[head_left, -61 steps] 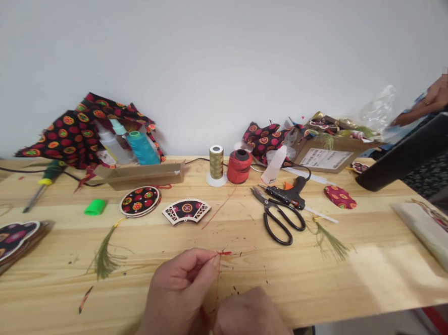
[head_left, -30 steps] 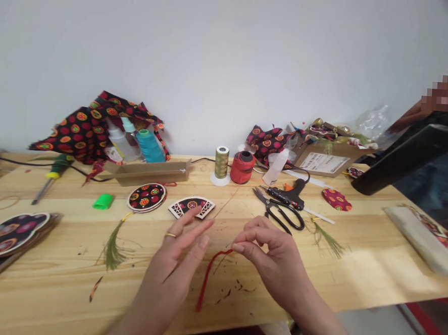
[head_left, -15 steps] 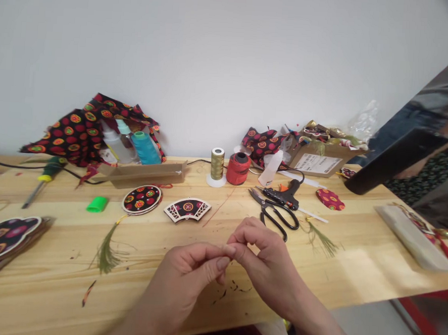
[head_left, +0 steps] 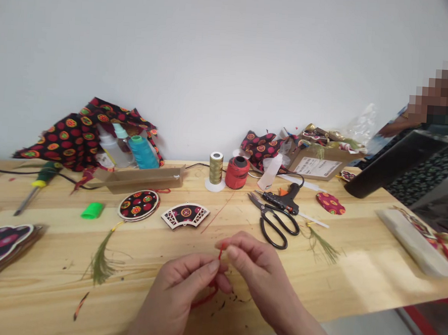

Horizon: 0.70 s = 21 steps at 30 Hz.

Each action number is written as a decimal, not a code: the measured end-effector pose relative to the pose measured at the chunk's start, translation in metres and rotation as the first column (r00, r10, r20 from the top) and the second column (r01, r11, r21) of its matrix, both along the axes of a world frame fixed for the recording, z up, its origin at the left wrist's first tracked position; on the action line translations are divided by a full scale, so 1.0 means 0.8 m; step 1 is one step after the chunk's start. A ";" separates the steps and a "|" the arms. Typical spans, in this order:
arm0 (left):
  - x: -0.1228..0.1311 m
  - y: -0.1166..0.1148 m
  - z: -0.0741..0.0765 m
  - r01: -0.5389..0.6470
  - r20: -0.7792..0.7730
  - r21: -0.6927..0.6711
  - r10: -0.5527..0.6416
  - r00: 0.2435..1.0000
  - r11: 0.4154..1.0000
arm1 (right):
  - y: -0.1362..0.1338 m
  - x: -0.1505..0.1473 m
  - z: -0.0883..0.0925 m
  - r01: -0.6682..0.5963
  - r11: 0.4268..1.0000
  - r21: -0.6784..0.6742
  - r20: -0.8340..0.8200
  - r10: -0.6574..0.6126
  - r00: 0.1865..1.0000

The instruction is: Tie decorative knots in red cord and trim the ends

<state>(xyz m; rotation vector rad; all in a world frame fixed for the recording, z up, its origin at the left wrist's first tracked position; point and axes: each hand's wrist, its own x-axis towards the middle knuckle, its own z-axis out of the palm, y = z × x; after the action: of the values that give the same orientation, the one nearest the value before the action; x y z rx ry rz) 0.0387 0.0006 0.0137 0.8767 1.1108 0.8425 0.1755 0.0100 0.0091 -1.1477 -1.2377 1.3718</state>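
Note:
Over the front of the table, my left hand (head_left: 180, 291) pinches a red cord (head_left: 205, 302) between thumb and forefinger; a loop of it hangs below the fingers. A short end of the cord stands up from that pinch, and my right hand (head_left: 257, 270) has thumb and forefinger closed at its top. Just beyond my hands lie black-handled scissors (head_left: 277, 224) and a fan-shaped wooden piece (head_left: 185, 214) with patterned fabric. A round fabric-covered piece (head_left: 138, 206) with a green tassel (head_left: 103, 258) is farther left.
A glue gun (head_left: 285, 197) lies behind the scissors. Gold thread (head_left: 216, 168) and a red spool (head_left: 237, 173) stand near the wall. At left are a screwdriver (head_left: 36, 186) and a green plastic piece (head_left: 92, 210). A black roll (head_left: 395, 163) leans at right, near another person's arm.
My hands have drawn slightly apart, and the red cord now shows between and below them. The view has shifted a little. At right, the other person has moved.

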 end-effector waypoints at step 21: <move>-0.056 0.039 -0.033 0.531 -0.868 0.471 0.265 0.419 0.704 | 0.073 0.005 0.008 -0.610 0.772 0.181 0.917 0.091 0.388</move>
<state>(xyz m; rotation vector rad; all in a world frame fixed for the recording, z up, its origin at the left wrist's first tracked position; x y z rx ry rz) -0.0060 0.0321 -0.0124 2.2933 1.6202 0.5813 0.1799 0.0686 0.0153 -1.2461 -2.5914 0.5290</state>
